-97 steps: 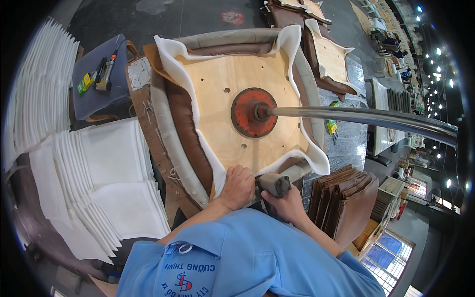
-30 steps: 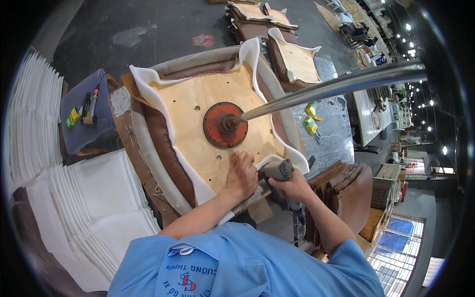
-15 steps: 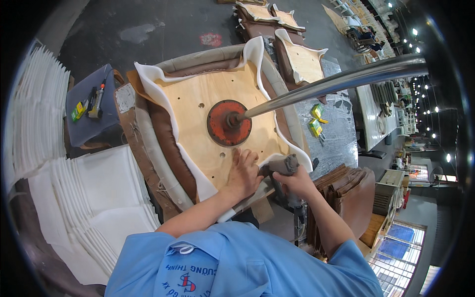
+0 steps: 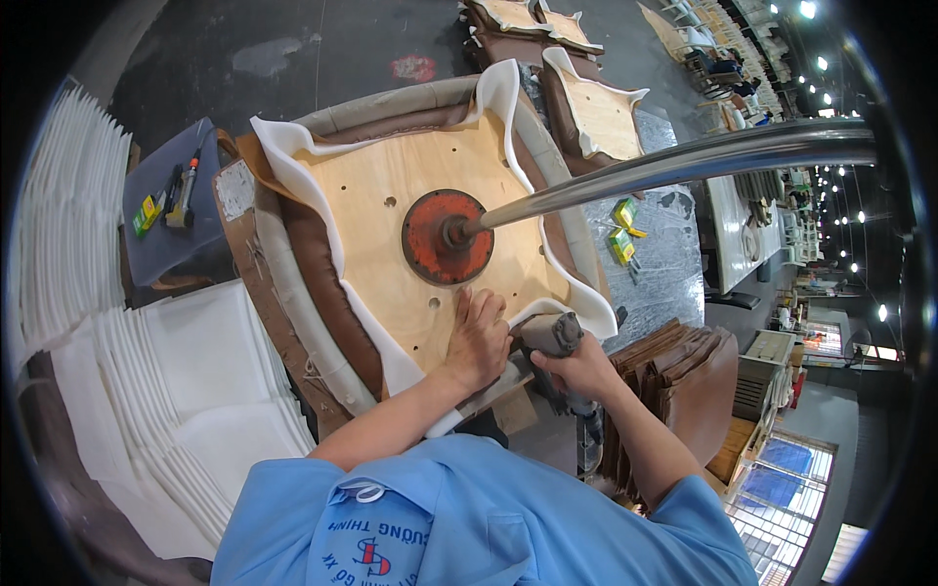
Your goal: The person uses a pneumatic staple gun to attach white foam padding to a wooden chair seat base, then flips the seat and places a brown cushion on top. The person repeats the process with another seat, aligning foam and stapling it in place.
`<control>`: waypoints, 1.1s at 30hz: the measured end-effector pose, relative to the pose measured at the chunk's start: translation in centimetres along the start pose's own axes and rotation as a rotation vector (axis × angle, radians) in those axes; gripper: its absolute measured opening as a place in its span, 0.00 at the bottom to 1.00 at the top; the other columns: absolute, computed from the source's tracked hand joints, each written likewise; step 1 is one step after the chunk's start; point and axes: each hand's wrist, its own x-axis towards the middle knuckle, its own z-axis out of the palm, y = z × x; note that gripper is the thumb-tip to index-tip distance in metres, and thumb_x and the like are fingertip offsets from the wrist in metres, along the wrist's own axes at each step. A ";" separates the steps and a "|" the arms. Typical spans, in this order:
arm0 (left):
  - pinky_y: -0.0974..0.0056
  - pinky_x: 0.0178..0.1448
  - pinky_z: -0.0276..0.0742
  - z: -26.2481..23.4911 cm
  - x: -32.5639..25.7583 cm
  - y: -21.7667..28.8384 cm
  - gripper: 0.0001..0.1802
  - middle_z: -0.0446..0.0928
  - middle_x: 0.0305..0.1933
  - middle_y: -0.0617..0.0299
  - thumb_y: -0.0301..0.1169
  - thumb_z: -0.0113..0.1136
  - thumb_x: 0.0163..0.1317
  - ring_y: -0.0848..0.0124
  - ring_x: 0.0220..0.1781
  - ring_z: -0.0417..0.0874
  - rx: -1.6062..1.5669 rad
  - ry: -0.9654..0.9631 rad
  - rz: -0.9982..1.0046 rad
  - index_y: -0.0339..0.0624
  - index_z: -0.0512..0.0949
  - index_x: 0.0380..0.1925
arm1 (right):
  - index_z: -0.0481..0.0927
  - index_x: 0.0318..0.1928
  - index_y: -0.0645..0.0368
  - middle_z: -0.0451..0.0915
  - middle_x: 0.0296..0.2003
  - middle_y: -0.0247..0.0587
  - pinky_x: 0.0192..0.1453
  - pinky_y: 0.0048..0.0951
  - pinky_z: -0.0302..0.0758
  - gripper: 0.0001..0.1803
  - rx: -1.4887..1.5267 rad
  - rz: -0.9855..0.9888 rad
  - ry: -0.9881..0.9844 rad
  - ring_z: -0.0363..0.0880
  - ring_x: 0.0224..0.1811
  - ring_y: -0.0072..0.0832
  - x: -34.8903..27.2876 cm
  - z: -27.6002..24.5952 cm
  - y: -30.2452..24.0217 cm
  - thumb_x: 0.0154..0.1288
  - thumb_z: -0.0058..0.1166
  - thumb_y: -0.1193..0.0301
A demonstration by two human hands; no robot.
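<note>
A plywood seat panel [image 4: 371,244] lies with white padding [image 4: 337,283] and brown leather-like cover [image 4: 315,259] around its edges. A red round plate [image 4: 420,256] on a shiny metal rod [image 4: 684,174] bears on its middle. My left hand [image 4: 477,344] is at the near edge, fingers bent over the wood and the padding's edge gathered beneath them; the fingertips' grip is partly hidden. Beside it, my right hand [image 4: 583,369] is wrapped around a grey, worn staple gun [image 4: 552,335], its nose close to the padded edge and my left hand.
White padding sheets [image 4: 210,371] are stacked at left. A blue-grey surface [image 4: 176,244] there carries tools and a small yellow-green box [image 4: 147,215]. Brown cover pieces [image 4: 684,391] stand at right. More panels [image 4: 601,112] and yellow-green boxes [image 4: 622,244] lie beyond.
The staple gun in my right hand has moved slightly left, closer to my left hand. My left hand keeps its place at the near edge. The whole view has shifted a little.
</note>
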 end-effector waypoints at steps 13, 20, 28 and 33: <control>0.29 0.92 0.47 -1.4 -0.3 -0.2 0.15 0.72 0.68 0.43 0.31 0.79 0.57 0.42 0.83 0.64 -0.046 -0.092 -0.020 0.31 0.89 0.39 | 0.87 0.51 0.63 0.84 0.28 0.32 0.25 0.32 0.73 0.14 -0.082 -0.061 0.056 0.78 0.20 0.22 0.8 0.9 -0.9 0.72 0.76 0.70; 0.31 0.93 0.50 -1.0 -1.5 0.1 0.12 0.73 0.71 0.45 0.31 0.80 0.57 0.40 0.85 0.63 -0.017 -0.004 -0.059 0.34 0.87 0.33 | 0.87 0.57 0.62 0.87 0.35 0.36 0.27 0.31 0.79 0.20 -0.030 -0.046 0.049 0.80 0.22 0.23 0.2 0.7 0.0 0.71 0.78 0.68; 0.32 0.91 0.54 -0.2 -1.3 0.3 0.09 0.74 0.68 0.45 0.26 0.75 0.56 0.41 0.83 0.67 -0.054 0.078 -0.096 0.32 0.86 0.32 | 0.84 0.59 0.62 0.84 0.30 0.32 0.25 0.29 0.74 0.18 0.036 -0.026 -0.003 0.78 0.21 0.22 -0.5 1.5 0.2 0.73 0.75 0.73; 0.32 0.90 0.55 0.1 -1.6 0.3 0.08 0.75 0.67 0.44 0.25 0.75 0.56 0.40 0.82 0.67 -0.031 0.101 -0.089 0.32 0.85 0.32 | 0.87 0.58 0.62 0.85 0.32 0.33 0.26 0.30 0.75 0.18 0.006 -0.040 -0.012 0.78 0.21 0.22 0.2 2.0 -0.1 0.73 0.75 0.71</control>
